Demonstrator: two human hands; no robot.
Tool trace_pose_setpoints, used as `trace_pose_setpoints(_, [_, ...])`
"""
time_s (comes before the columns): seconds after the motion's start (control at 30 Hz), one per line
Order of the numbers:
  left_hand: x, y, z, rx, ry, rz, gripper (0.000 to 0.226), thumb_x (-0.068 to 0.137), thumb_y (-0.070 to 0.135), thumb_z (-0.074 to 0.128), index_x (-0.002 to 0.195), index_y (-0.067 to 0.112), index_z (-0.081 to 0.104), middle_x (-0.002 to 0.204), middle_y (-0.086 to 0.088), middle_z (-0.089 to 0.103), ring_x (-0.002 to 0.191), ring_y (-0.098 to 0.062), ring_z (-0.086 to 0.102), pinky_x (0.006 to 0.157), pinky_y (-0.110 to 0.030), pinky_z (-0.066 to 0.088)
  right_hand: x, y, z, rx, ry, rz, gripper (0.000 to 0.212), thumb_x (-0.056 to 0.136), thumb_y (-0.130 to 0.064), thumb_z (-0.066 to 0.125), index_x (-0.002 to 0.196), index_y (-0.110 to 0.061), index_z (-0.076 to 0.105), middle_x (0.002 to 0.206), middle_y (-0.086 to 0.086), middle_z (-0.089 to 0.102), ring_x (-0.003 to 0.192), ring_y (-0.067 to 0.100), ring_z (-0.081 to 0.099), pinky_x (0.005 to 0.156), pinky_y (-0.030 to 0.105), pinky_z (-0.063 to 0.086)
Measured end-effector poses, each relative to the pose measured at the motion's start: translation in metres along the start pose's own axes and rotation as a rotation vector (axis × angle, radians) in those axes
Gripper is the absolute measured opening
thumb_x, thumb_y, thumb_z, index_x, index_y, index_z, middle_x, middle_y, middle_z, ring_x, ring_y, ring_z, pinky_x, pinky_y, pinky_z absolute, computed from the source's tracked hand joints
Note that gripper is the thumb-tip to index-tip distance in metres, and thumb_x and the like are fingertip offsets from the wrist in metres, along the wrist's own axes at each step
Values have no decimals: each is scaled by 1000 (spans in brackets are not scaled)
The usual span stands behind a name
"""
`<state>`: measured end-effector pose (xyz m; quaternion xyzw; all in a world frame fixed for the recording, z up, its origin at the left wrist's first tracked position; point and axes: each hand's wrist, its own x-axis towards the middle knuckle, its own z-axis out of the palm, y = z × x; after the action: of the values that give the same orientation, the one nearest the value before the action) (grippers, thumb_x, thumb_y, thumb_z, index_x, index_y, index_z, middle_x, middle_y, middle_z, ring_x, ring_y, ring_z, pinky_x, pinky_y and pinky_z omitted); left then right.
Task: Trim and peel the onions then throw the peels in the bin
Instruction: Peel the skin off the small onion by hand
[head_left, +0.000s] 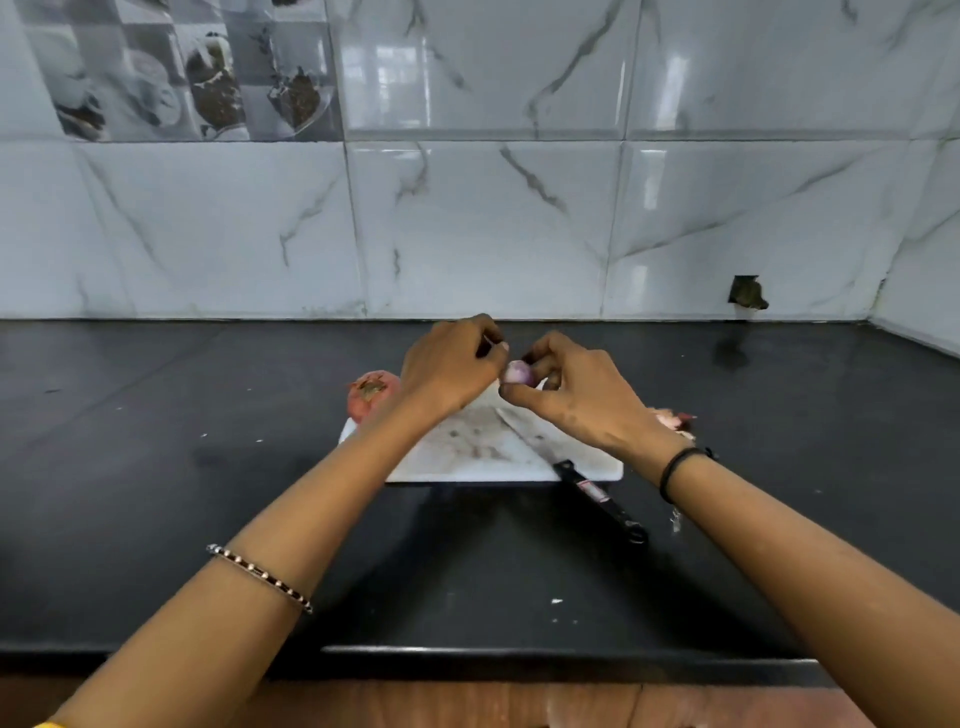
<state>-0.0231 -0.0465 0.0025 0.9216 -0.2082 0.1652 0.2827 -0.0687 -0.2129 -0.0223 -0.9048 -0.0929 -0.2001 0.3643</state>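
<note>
Open table (156, 467) is found far left and right; the middle is taken up by a cutting board (467, 457), knife (600, 496), onion (370, 400) and peels (672, 418).

One peeled onion (517, 373), one unpeeled onion (370, 399), one knife (569, 470), one cutting board (457, 457), one heap of peels (672, 419)

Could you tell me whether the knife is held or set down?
Set down: the knife lies on the cutting board, its handle ungripped.
</note>
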Motion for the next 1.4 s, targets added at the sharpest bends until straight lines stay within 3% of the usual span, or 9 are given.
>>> trace_pose_setpoints(0.17, [-14,-56,-42,189,-174,-108,49,89,49,67,131,24,62,131,6,65,123,-20,59,106,-43,46,12,-32,36,-22,-137,-7,35,84,-50,74,102,-23,62,86,-7,70,83,11,63,76,37,52])
trace_pose_setpoints(0.27, [-20,-79,-56,220,-343,-161,74,71,61,75,135,28,56,124,9,61,115,-19,60,104,-43,48,16,-41,55,-39,-190,13,32,82,-50,74,98,-24,62,82,-8,70,72,11,63,67,34,52])
trace_pose_setpoints(0.37, [-26,-93,-60,127,-443,-136,83,73,47,87,143,29,46,130,6,54,121,-16,54,105,-33,44,17,-44,67,-13,-230,27,30,81,-45,77,96,-23,64,83,-6,69,60,12,62,56,29,50])
trace_pose_setpoints(0.57, [-25,-104,-58,19,-176,-138,64,64,31,92,123,29,66,116,8,65,108,-13,60,88,-26,46,19,-51,79,15,-247,11,25,82,-38,78,97,-21,68,87,-6,69,73,9,62,51,16,42])
trace_pose_setpoints(0.7, [-25,-108,-57,-112,76,-201,61,65,30,91,121,26,68,113,6,66,105,-14,62,93,-32,52,20,-61,89,54,-269,13,35,81,-34,80,109,-18,65,95,-4,72,83,9,64,66,20,48])
trace_pose_setpoints(0.8, [-24,-107,-58,-188,154,-231,59,67,30,89,121,25,67,110,6,67,101,-14,64,91,-31,54,18,-70,100,89,-267,-6,32,79,-33,82,101,-18,65,93,-2,72,83,10,64,69,23,48])
trace_pose_setpoints(0.93, [-18,-100,-59,-277,154,-213,53,69,34,90,116,28,68,105,11,68,96,-4,64,81,-19,51,17,-73,110,58,-256,-20,31,80,-37,80,101,-19,67,91,-4,71,87,11,65,81,31,54])
trace_pose_setpoints(1.07, [-14,-94,-54,-332,99,-204,57,67,38,92,117,30,68,110,10,67,101,-8,66,93,-29,56,14,-70,104,69,-247,-8,38,79,-43,83,103,-18,68,92,-7,71,88,7,65,82,28,54])
trace_pose_setpoints(1.4, [-17,-71,-32,-341,-8,-144,61,67,36,92,122,30,66,110,14,64,101,-2,62,81,-18,48,-11,-45,51,-206,-179,12,24,90,-39,72,101,-18,70,103,0,68,101,21,63,89,41,54])
